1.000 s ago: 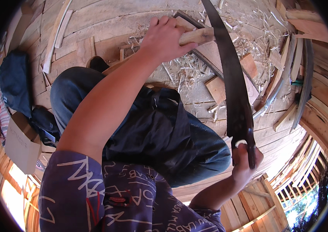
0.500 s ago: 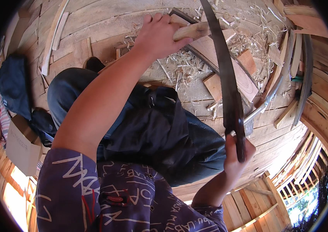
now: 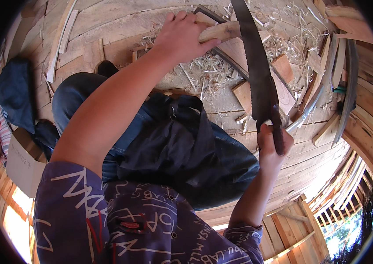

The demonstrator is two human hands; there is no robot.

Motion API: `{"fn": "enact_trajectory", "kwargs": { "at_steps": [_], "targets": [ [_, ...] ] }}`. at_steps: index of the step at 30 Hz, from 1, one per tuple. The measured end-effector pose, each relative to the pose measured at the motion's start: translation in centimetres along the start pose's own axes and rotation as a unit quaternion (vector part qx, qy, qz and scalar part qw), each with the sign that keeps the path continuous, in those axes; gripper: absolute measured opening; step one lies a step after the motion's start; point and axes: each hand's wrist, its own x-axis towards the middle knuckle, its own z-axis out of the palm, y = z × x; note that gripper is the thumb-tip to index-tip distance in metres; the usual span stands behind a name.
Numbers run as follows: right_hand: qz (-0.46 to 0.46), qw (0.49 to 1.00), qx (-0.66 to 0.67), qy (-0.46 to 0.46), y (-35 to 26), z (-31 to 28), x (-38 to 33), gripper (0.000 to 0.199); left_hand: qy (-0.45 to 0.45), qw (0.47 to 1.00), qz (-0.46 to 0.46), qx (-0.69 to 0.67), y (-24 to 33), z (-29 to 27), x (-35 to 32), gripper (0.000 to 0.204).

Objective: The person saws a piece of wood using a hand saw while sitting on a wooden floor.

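Note:
My right hand (image 3: 275,143) is wrapped round the dark handle of a handsaw (image 3: 257,66). Its long, toothed, dark blade runs away from me, past the top of the view. Across from it, my left hand (image 3: 182,37) grips a short wooden stick (image 3: 219,32), thumb along the near side. The blade lies against the right end of this stick; how deep any cut is, I cannot make out. Beneath the stick is a pinkish board (image 3: 234,48) with a dark edge, slanting down to the right and partly covered by the saw.
Curly wood shavings (image 3: 212,72) and small offcuts (image 3: 243,97) litter the plank floor. Curved timbers (image 3: 349,88) rise along the right side. At the left lie thin strips (image 3: 65,33), an open cardboard box (image 3: 21,169) and dark cloth (image 3: 16,97), with part of another person behind.
My right hand has pushed the saw forward, away from me, so the handle sits higher in view. My left hand stays on the stick.

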Motion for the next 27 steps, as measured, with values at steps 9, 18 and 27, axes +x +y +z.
{"fn": "enact_trajectory", "kwargs": {
  "at_steps": [9, 18, 27],
  "targets": [
    [-0.007, 0.999, -0.030, 0.017, 1.4, -4.7, -6.8, 0.024, -0.010, 1.000, -0.007, 0.008, -0.4, -0.2, -0.5, 0.053],
    [-0.029, 0.999, 0.015, -0.007, -0.9, 1.4, 1.9, 0.024, -0.016, 1.000, -0.011, 0.012, -0.6, 0.0, 0.2, 0.053],
    [0.027, 0.999, -0.010, 0.021, -0.2, -4.9, -6.5, 0.025, 0.019, 1.000, -0.011, 0.021, -0.6, -0.1, -0.4, 0.052]
  ]
}}
